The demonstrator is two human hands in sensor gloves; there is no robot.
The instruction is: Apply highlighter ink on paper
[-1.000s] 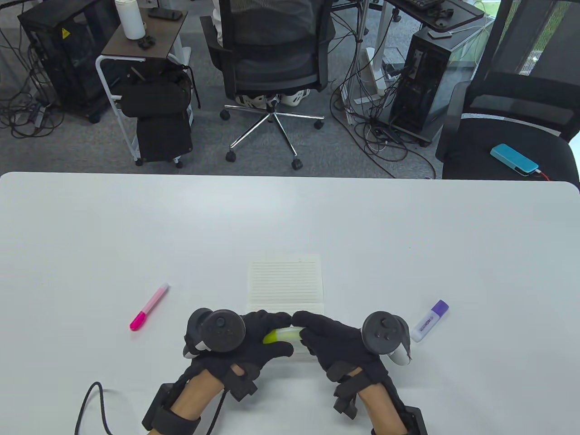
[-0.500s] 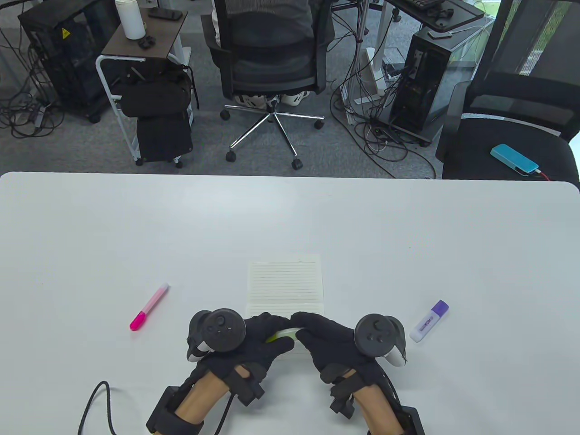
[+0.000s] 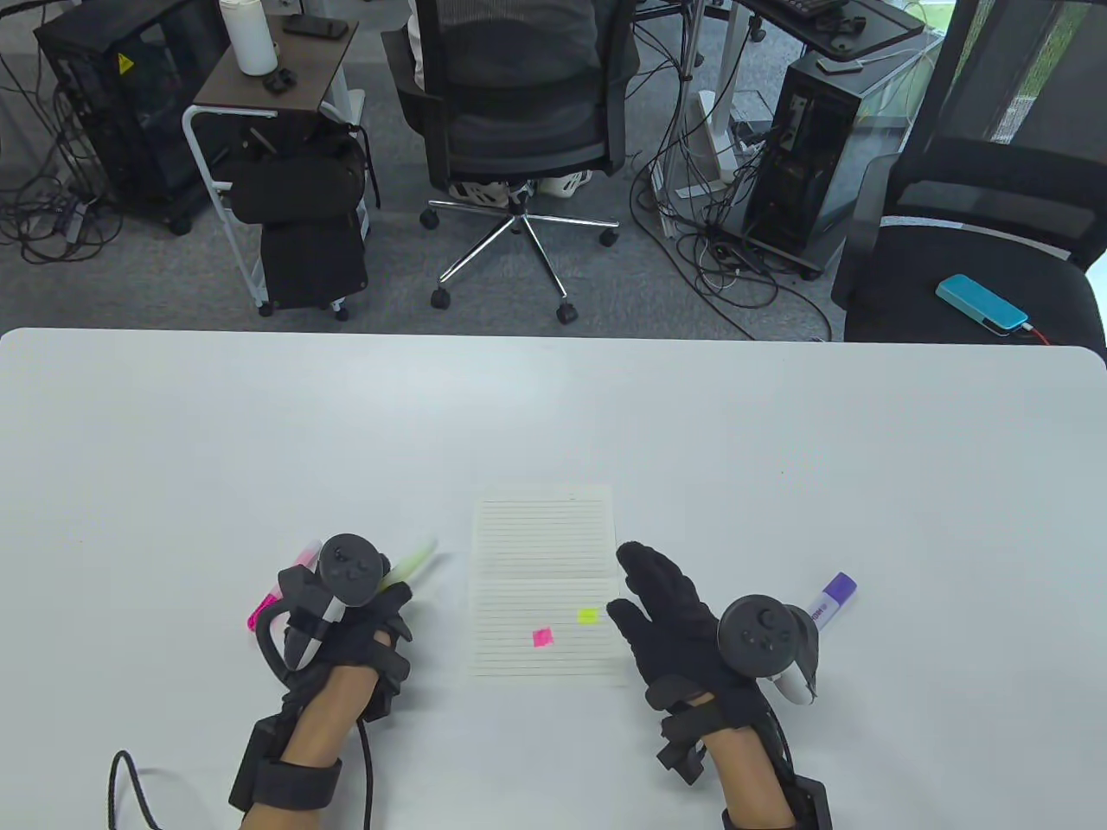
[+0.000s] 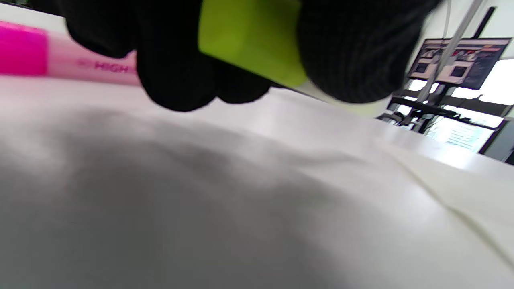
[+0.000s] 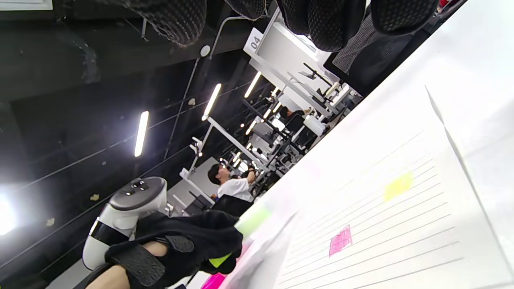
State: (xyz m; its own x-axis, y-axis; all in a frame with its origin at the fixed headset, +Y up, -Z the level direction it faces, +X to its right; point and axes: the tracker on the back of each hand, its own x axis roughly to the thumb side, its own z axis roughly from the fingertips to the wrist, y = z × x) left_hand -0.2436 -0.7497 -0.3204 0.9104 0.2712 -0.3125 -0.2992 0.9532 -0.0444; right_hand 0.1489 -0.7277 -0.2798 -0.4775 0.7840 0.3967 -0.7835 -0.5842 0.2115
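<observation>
Left hand around yellow highlighter

Pink plastic highlighter pen: barrel print reads "HIGH", the rest hidden behind glove fingers. White hanging sign: "04". Purple-capped white highlighter: lettering illegible.

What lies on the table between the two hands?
In the table view, the lined paper with a pink mark and a yellow mark lies between left hand and right hand.
</observation>
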